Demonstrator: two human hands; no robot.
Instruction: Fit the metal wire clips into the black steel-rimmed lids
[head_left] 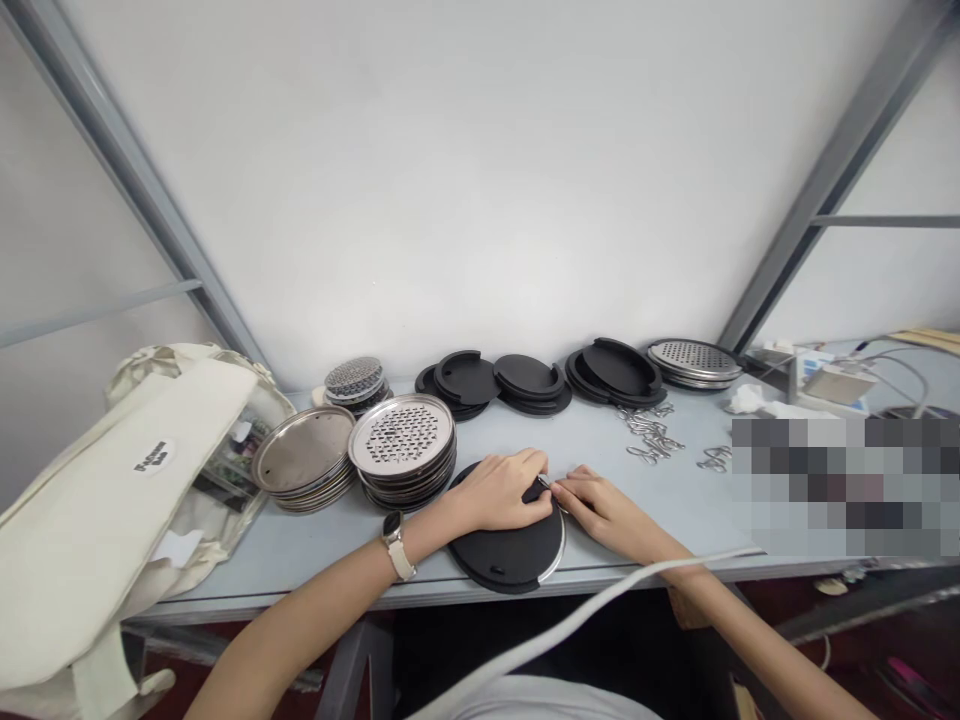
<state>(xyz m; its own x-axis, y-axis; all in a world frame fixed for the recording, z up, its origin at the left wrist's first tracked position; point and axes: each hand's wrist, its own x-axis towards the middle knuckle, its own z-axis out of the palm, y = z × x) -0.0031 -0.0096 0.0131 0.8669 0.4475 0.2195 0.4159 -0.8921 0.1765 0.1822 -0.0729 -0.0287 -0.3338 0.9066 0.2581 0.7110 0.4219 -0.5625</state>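
Observation:
A round black disc (502, 556) with a silver rim on its right side lies at the table's front edge. My left hand (510, 490) rests over its upper part, thumb and fingers closed around a small metal clip (544, 482) at the disc's upper right. From the right, my right hand (589, 505) pinches at the same spot, its fingertips against the clip's lower end. What lies under the left palm is hidden. Loose silver clips (652, 432) are scattered on the table behind my right hand.
Stacked metal plates (304, 450) and grater discs (402, 436) stand left of the disc. Black round parts (529, 378) and more grater discs (694, 360) line the wall. A cream bag (127, 480) is far left. A white cable (570, 622) crosses in front.

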